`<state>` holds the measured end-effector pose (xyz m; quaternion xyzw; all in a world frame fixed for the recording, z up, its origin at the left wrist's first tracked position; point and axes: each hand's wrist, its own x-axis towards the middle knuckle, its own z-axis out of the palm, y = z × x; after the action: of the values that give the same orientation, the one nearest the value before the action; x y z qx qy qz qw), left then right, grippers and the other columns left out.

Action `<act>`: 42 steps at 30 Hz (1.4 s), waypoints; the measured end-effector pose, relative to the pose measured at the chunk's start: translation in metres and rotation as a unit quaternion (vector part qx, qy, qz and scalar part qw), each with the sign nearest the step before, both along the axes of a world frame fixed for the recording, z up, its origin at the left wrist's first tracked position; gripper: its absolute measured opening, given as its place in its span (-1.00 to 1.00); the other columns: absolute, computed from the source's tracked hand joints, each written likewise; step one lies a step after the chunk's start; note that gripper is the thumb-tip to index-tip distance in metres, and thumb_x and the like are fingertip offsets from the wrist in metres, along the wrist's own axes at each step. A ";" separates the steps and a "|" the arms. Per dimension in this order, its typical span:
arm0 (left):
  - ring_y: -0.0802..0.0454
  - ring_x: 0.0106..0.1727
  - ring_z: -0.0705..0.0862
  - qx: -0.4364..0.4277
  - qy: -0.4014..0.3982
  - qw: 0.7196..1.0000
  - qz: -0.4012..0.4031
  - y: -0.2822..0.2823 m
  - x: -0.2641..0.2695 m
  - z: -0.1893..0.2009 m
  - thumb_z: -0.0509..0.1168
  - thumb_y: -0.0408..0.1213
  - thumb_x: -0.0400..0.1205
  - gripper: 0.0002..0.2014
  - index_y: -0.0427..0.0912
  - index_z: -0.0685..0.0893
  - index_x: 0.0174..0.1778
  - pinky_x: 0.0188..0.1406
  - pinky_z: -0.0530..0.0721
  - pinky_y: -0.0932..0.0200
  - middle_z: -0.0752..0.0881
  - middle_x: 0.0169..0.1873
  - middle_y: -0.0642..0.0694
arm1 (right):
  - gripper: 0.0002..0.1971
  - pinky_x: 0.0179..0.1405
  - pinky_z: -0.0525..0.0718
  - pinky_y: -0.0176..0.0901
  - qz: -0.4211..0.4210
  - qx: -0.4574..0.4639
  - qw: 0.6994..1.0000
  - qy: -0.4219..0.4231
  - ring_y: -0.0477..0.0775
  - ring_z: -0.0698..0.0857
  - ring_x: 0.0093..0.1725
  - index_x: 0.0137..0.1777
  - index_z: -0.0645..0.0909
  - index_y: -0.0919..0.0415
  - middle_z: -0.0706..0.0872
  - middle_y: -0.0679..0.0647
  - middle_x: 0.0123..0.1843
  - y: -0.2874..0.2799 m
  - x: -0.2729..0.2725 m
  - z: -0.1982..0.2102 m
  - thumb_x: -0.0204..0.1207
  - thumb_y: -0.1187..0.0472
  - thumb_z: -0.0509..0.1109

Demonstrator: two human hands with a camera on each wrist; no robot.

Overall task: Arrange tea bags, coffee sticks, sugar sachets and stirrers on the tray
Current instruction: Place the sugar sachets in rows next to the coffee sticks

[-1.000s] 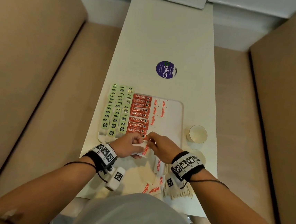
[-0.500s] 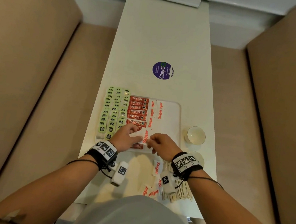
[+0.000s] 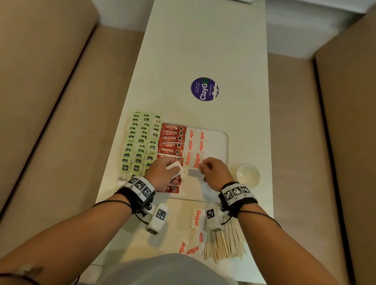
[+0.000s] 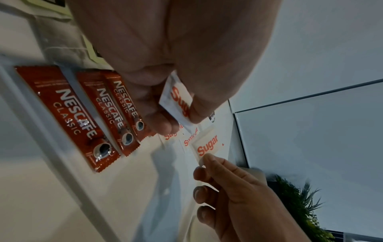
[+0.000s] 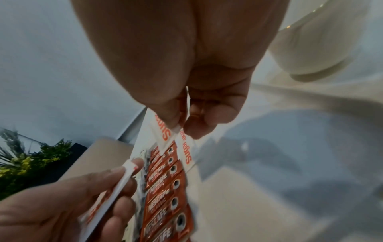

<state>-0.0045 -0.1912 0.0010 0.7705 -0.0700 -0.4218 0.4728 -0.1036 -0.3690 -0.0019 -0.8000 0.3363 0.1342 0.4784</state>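
**Both hands on sugar sachets over tray**

L hand: fingers curled, clamped on a small stack of sugar sachets, above the coffee sticks. R hand: thumb + index pinching one sachet just beside the sugar row on the tray. Tea bags in cols on tray's left side. Loose sachets + stirrers on table, near edge. Cup to the right of tray.
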 end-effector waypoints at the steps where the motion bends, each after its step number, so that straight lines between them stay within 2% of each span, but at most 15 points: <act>1: 0.04 -0.41 0.70 0.004 -0.010 1.000 -0.010 -0.001 0.001 0.000 0.26 -0.40 0.70 -0.80 -0.03 0.74 -0.03 -0.31 0.79 0.15 0.79 -0.20 -0.19 | -0.77 -0.14 0.64 -0.17 -0.002 -0.017 1.000 0.011 0.04 0.74 -0.18 -0.15 0.61 0.07 0.73 -0.02 -0.12 -0.004 0.003 -0.003 0.76 0.09 0.31; 5: 0.00 -0.40 0.67 0.017 -0.024 0.999 -0.044 -0.007 0.006 -0.007 0.25 -0.38 0.71 -0.78 -0.12 0.74 0.18 -0.40 0.72 0.19 0.82 -0.11 -0.31 | -0.65 -0.19 0.69 -0.08 -0.012 -0.063 0.996 0.065 0.03 0.70 -0.25 -0.33 0.59 0.08 0.79 0.05 -0.12 -0.015 0.011 -0.017 0.74 0.10 0.34; 8: -0.04 -0.35 0.70 0.025 -0.033 0.997 -0.069 -0.012 0.009 -0.015 0.27 -0.35 0.71 -0.67 -0.10 0.65 0.39 -0.33 0.71 0.11 0.81 -0.01 -0.30 | -0.65 0.06 0.80 0.15 -0.010 -0.073 0.993 0.096 0.17 0.80 -0.11 -0.25 0.74 0.23 0.85 0.18 -0.05 -0.018 0.017 -0.023 0.72 0.10 0.35; 9: -0.06 -0.28 0.75 0.028 -0.034 0.996 -0.076 -0.014 0.009 -0.019 0.28 -0.33 0.71 -0.61 -0.12 0.60 0.48 -0.28 0.75 0.10 0.79 0.11 -0.24 | -0.66 0.09 0.80 0.17 -0.011 -0.070 0.992 0.103 0.21 0.81 -0.07 -0.19 0.78 0.28 0.85 0.21 -0.03 -0.018 0.018 -0.024 0.72 0.10 0.35; 11: -0.10 0.06 0.80 0.040 -0.045 0.993 -0.098 -0.017 0.010 -0.022 0.32 -0.28 0.70 -0.53 -0.15 0.53 0.57 0.03 0.79 0.01 0.68 0.37 -0.08 | -0.66 0.09 0.81 0.19 -0.013 -0.066 0.992 0.110 0.28 0.82 -0.03 -0.13 0.79 0.37 0.85 0.27 -0.02 -0.019 0.020 -0.026 0.71 0.11 0.36; 13: -0.09 0.37 0.69 0.049 -0.052 0.990 -0.124 -0.020 0.010 -0.028 0.33 -0.27 0.69 -0.50 -0.18 0.51 0.59 0.33 0.70 -0.07 0.62 0.47 -0.04 | -0.64 0.07 0.81 0.18 -0.017 -0.066 0.991 0.112 0.30 0.82 -0.04 -0.15 0.78 0.42 0.85 0.29 -0.06 -0.021 0.021 -0.028 0.69 0.11 0.37; 14: -0.10 0.41 0.67 0.051 -0.053 0.988 -0.133 -0.021 0.009 -0.027 0.33 -0.28 0.69 -0.51 -0.19 0.52 0.58 0.36 0.68 -0.05 0.63 0.46 -0.05 | -0.63 0.05 0.82 0.15 -0.019 -0.066 0.991 0.113 0.30 0.82 -0.06 -0.17 0.77 0.42 0.84 0.28 -0.10 -0.021 0.022 -0.029 0.69 0.11 0.38; 17: -0.16 0.21 0.77 0.048 -0.040 0.987 -0.145 -0.025 0.008 -0.031 0.29 -0.29 0.71 -0.58 -0.19 0.57 0.52 0.04 0.81 0.05 0.70 0.36 -0.05 | -0.64 0.00 0.81 0.07 -0.024 -0.063 0.990 0.122 0.24 0.81 -0.11 -0.19 0.77 0.39 0.82 0.21 -0.17 -0.022 0.024 -0.030 0.69 0.10 0.39; 19: -0.02 0.36 0.68 0.052 -0.053 0.984 -0.162 -0.026 0.007 -0.034 0.31 -0.25 0.69 -0.50 -0.18 0.49 0.59 0.32 0.67 0.07 0.61 0.44 0.04 | -0.64 0.01 0.82 0.09 -0.024 -0.060 0.990 0.127 0.24 0.81 -0.12 -0.20 0.77 0.38 0.82 0.20 -0.18 -0.022 0.025 -0.032 0.69 0.10 0.39; 21: 0.05 0.46 0.56 0.060 -0.074 0.981 -0.170 -0.027 0.005 -0.034 0.32 -0.30 0.70 -0.44 -0.17 0.40 0.65 0.47 0.50 0.12 0.56 0.43 0.08 | -0.63 0.02 0.83 0.13 -0.025 -0.055 0.990 0.131 0.24 0.81 -0.14 -0.21 0.77 0.39 0.83 0.21 -0.19 -0.021 0.026 -0.033 0.67 0.09 0.40; 29: 0.05 0.26 0.68 0.033 -0.067 0.982 -0.172 -0.028 0.000 -0.042 0.32 -0.33 0.67 -0.57 -0.03 0.51 0.48 0.32 0.69 -0.11 0.72 0.30 0.06 | -0.67 0.00 0.83 0.11 -0.025 -0.066 0.988 0.138 0.20 0.81 -0.16 -0.17 0.76 0.35 0.83 0.18 -0.18 -0.019 0.028 -0.034 0.66 0.07 0.41; 33: 0.04 0.36 0.62 0.037 -0.067 0.983 -0.167 -0.028 -0.001 -0.043 0.31 -0.35 0.69 -0.49 -0.08 0.42 0.59 0.39 0.64 -0.09 0.66 0.38 0.03 | -0.70 -0.08 0.81 0.02 -0.022 -0.074 0.987 0.140 0.17 0.79 -0.18 -0.17 0.74 0.30 0.81 0.15 -0.18 -0.018 0.029 -0.035 0.66 0.07 0.40; 36: 0.06 0.43 0.58 0.028 -0.059 0.984 -0.167 -0.028 0.000 -0.044 0.29 -0.40 0.71 -0.44 -0.13 0.35 0.66 0.43 0.61 -0.07 0.61 0.41 0.07 | -0.66 -0.23 0.69 -0.09 -0.021 -0.079 0.988 0.134 0.15 0.72 -0.26 -0.31 0.63 0.23 0.73 0.11 -0.30 -0.018 0.029 -0.036 0.67 0.09 0.40; 38: 0.00 0.54 0.51 0.037 -0.049 0.985 -0.161 -0.027 0.001 -0.047 0.29 -0.38 0.72 -0.38 -0.15 0.27 0.71 0.45 0.61 -0.13 0.55 0.52 -0.01 | -0.61 -0.27 0.65 -0.11 -0.022 -0.076 0.988 0.129 0.15 0.67 -0.30 -0.39 0.55 0.18 0.68 0.08 -0.36 -0.018 0.027 -0.034 0.68 0.08 0.40; 42: -0.03 0.57 0.48 0.050 -0.069 0.986 -0.142 -0.024 0.002 -0.052 0.27 -0.36 0.75 -0.48 -0.16 0.39 0.66 0.56 0.47 0.05 0.52 0.56 -0.09 | -0.69 -0.08 0.71 0.03 -0.035 -0.058 0.994 0.089 0.15 0.71 -0.18 -0.25 0.61 0.17 0.75 0.10 -0.21 -0.016 0.023 -0.029 0.69 0.03 0.39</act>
<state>-0.0025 -0.2156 -0.0508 0.8026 -0.1898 -0.4337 0.3629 -0.0811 -0.3850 -0.0305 -0.7990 0.4125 0.1680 0.4041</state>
